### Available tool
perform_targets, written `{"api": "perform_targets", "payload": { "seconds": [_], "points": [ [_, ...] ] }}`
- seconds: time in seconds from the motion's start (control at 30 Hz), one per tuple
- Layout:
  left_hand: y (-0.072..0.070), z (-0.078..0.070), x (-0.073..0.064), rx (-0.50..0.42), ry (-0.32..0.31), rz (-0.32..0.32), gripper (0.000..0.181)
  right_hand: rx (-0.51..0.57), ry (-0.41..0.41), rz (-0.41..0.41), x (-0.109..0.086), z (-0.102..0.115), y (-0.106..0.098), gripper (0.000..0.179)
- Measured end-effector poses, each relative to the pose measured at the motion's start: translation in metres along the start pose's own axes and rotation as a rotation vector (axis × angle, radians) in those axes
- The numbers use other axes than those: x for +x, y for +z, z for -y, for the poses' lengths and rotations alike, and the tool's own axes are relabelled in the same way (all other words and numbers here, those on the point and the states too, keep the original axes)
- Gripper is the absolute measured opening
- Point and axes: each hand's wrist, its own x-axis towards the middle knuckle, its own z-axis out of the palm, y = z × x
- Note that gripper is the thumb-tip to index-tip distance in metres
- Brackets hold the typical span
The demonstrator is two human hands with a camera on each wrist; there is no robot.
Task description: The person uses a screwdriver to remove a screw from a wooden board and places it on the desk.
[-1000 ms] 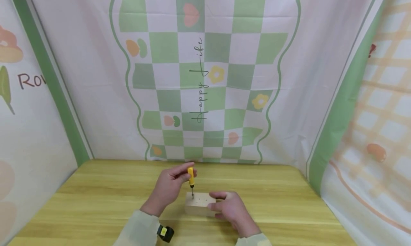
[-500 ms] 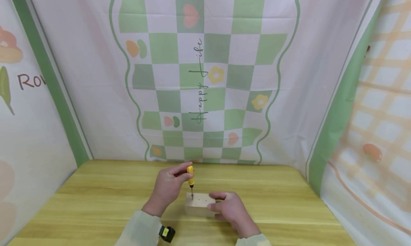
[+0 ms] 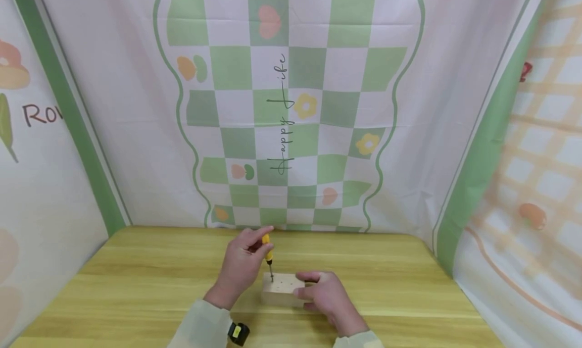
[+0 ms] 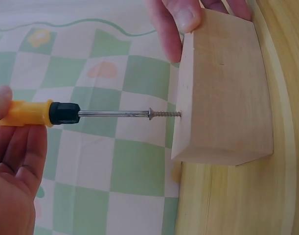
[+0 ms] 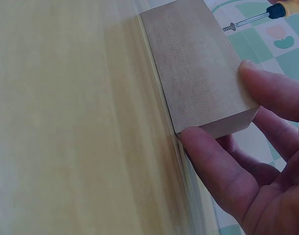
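My left hand (image 3: 240, 262) pinches the yellow handle of a screwdriver (image 4: 29, 113), thumb on one side and fingers on the other. The steel shaft meets the head of a threaded screw (image 4: 165, 114). The screw's point is in the top face of a pale wooden block (image 3: 279, 299), near its left end, and much of the thread still shows. In the head view the screwdriver leans slightly, its top to the left. My right hand (image 3: 328, 295) grips the block's right end with thumb and fingers. Several small dark holes dot the block's top.
The block rests on a wood-grain table (image 3: 391, 272). A checked green and white curtain (image 3: 304, 110) hangs behind the table's far edge. Strapped at the left wrist is a small black device (image 3: 238, 333) with a yellow label.
The screwdriver's handle has tipped a little to the left, and the left fingers have shifted around it. The right hand and block stay in place.
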Motion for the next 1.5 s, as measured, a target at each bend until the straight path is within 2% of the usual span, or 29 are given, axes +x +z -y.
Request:
{"api": "perform_targets", "payload": {
  "seconds": [0.1,0.23,0.33,0.53,0.73,0.83,0.9,1.07,1.17,1.3,1.5],
  "points": [
    [-0.003,0.001,-0.001,-0.032,0.000,0.041,0.034,0.001,0.000,-0.001,0.000,0.001,0.000,0.044],
    [-0.007,0.002,-0.001,-0.143,-0.038,0.159,0.035,0.001,-0.005,0.001,-0.002,0.003,0.000,0.044],
    [-0.008,0.004,-0.001,-0.180,-0.058,0.196,0.036,0.003,-0.008,0.006,-0.003,0.003,0.000,0.044],
    [-0.004,0.007,-0.001,-0.163,-0.035,0.133,0.034,0.001,-0.022,0.016,-0.003,0.001,0.000,0.042],
    [0.000,0.002,0.000,-0.052,-0.054,0.053,0.032,-0.006,-0.027,0.015,-0.002,0.001,0.000,0.044],
    [0.001,-0.001,0.000,-0.026,-0.055,0.016,0.033,-0.014,-0.031,0.014,-0.002,0.000,0.000,0.044],
    [0.001,-0.002,0.000,-0.019,-0.031,0.005,0.033,-0.015,-0.028,0.010,-0.002,0.000,0.000,0.044],
    [0.004,-0.004,0.000,0.027,0.076,-0.013,0.035,0.004,-0.014,0.002,-0.001,0.001,0.000,0.044],
    [0.006,-0.004,0.000,0.059,0.107,-0.030,0.035,0.009,-0.013,0.005,0.000,0.000,0.000,0.044],
    [0.004,-0.004,0.000,0.038,0.075,-0.006,0.034,0.004,-0.016,0.008,-0.001,0.000,0.000,0.044],
    [-0.005,-0.003,-0.001,-0.147,-0.059,0.139,0.036,-0.012,-0.016,0.014,-0.002,0.001,0.000,0.043]
  ]
}}
